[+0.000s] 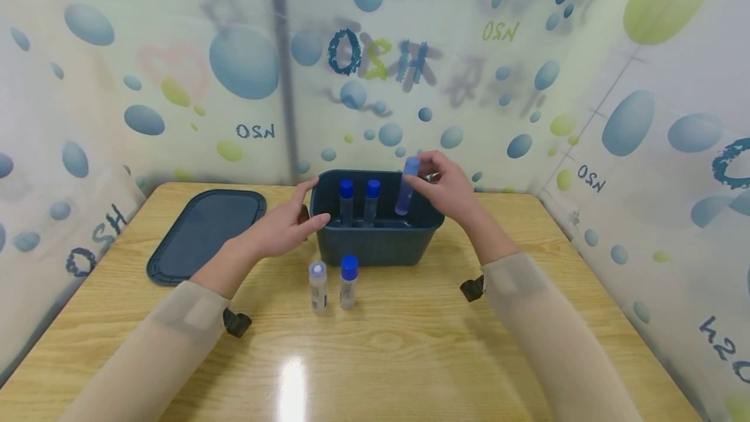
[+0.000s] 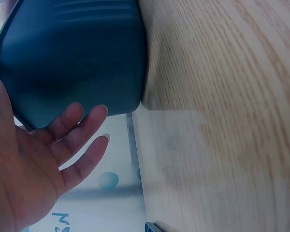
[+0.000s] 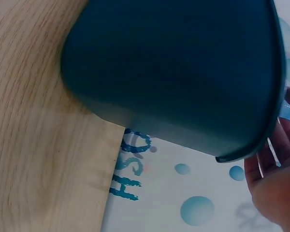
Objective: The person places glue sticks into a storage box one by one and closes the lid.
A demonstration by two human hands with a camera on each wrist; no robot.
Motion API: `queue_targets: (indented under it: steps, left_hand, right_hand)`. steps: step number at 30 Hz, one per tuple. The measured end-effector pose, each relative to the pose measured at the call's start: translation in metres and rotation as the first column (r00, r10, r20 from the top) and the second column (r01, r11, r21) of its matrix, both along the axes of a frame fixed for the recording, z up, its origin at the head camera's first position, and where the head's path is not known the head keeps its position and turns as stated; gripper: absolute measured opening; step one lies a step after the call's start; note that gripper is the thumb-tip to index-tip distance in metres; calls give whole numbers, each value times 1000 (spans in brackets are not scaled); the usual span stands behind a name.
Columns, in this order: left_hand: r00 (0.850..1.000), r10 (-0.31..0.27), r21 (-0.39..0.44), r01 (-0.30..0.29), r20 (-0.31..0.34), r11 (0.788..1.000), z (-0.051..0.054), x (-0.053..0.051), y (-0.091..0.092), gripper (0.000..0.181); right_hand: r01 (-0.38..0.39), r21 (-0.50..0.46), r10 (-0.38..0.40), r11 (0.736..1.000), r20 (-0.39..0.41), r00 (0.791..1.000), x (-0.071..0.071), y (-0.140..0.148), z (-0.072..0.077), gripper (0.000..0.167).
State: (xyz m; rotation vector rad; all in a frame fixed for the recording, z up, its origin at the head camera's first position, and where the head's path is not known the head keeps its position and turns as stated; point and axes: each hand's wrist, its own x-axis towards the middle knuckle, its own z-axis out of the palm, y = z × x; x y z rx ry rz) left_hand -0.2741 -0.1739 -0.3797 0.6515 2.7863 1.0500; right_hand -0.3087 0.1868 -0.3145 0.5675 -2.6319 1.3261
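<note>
A dark blue plastic bin [image 1: 375, 247] stands on the table. Over its right end, my right hand [image 1: 448, 186] pinches the top of a translucent blue tube [image 1: 404, 195], slightly tilted, its lower end within the bin. Two blue-capped tubes, one on the left [image 1: 347, 204] and one beside it [image 1: 372, 204], stand upright inside. My left hand [image 1: 281, 225] rests at the bin's left end, thumb and index finger spread at the rim; the left wrist view shows its other fingers [image 2: 87, 128] loosely extended outside the wall. The right wrist view mostly shows the bin's outer side [image 3: 174, 72].
In front of the bin stand a clear tube with a whitish top [image 1: 318, 288] and a blue-capped clear tube [image 1: 348, 285]. A dark blue lid [image 1: 208, 233] lies flat at the left of the wooden table [image 1: 381, 357]. A patterned curtain [image 1: 375, 103] hangs behind.
</note>
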Motion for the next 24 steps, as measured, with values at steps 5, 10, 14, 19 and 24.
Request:
queue_targets:
  steps: [5, 10, 14, 19, 24]
  left_hand:
    - [1000, 1, 0, -1, 1, 1000, 1, 0, 0, 93]
    - [1000, 2, 2, -2, 6, 1000, 1, 1, 1, 93]
    - [1000, 4, 2, -4, 3, 1000, 1, 1, 1, 93]
    - [1000, 7, 0, -7, 3, 1000, 0, 1, 1, 93]
    - [1000, 6, 0, -6, 2, 1000, -1, -1, 0, 94]
  right_hand:
    - [18, 41, -19, 999, 12, 1000, -10, -4, -8, 46]
    - [34, 77, -36, 996, 23, 999, -16, -7, -14, 45]
    - [47, 116, -51, 992, 36, 998, -19, -8, -17, 43]
    - [50, 210, -59, 977, 36, 998, -22, -10, -22, 41]
    - [32, 283, -49, 958, 54, 997, -22, -12, -21, 42]
